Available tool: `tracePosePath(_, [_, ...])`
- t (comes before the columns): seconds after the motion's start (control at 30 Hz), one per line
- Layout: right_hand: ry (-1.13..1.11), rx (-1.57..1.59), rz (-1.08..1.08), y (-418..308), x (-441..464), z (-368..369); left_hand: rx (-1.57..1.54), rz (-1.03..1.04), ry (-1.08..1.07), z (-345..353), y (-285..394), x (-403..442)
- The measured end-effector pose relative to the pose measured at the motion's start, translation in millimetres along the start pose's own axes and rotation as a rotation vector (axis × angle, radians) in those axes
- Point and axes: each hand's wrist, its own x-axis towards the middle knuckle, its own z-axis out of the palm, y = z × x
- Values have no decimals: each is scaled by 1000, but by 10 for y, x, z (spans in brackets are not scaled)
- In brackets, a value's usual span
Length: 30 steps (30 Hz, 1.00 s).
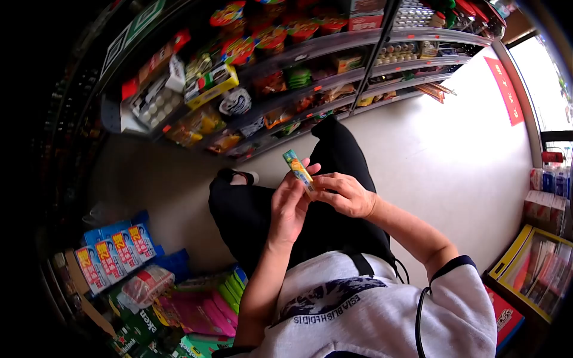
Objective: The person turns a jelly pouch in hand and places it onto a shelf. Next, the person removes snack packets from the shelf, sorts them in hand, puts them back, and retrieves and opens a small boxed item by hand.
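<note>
A slim green and yellow pack point(297, 167), small and stick-shaped, is held over my lap. My left hand point(289, 206) is closed around its side, with the thumb and fingers along it. The fingers of my right hand point(346, 194) are pinched together at the pack's lower end, touching it. What is inside the pack cannot be seen, and its print is too small to read. Both hands are above my dark trousers point(343, 149).
Shelves ahead hold red-lidded noodle cups point(270, 37), a yellow-edged box point(212, 86) and bagged goods. To the left on the floor are blue-and-white boxes point(116, 253) and pink packs point(203, 313). A yellow-framed case point(534, 268) stands to the right.
</note>
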Motion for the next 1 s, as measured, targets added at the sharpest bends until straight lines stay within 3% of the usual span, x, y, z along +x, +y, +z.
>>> tracePosePath(0.2, [-31, 68, 229, -473, 15, 134, 202, 173, 121, -62, 134, -369])
tracePosePath(0.33, [131, 312, 650, -705, 229, 117, 58, 191, 41, -30, 240, -562])
tracePosePath(0.5, [-3, 428, 663, -763, 595, 152, 4, 171, 102, -32, 181, -654])
tracePosePath(0.57, [-14, 616, 843, -804, 680, 162, 5, 157, 113, -5, 195, -679])
tracePosePath(0.67, [-32, 440, 695, -727, 765, 113, -12, 164, 87, 7, 233, -712])
tracePosePath(0.77, [-34, 429, 771, -727, 825, 39, 14, 203, 31, -36, 203, -703])
tracePosePath(0.8, [2, 583, 944, -750, 860, 17, 12, 189, 42, -21, 213, -700])
tracePosePath(0.9, [-17, 471, 867, -655, 838, 10, -1, 141, 67, 51, 262, -699])
tracePosePath(1.0, [25, 597, 958, -665, 865, -2, -27, 100, 70, 56, 285, -702])
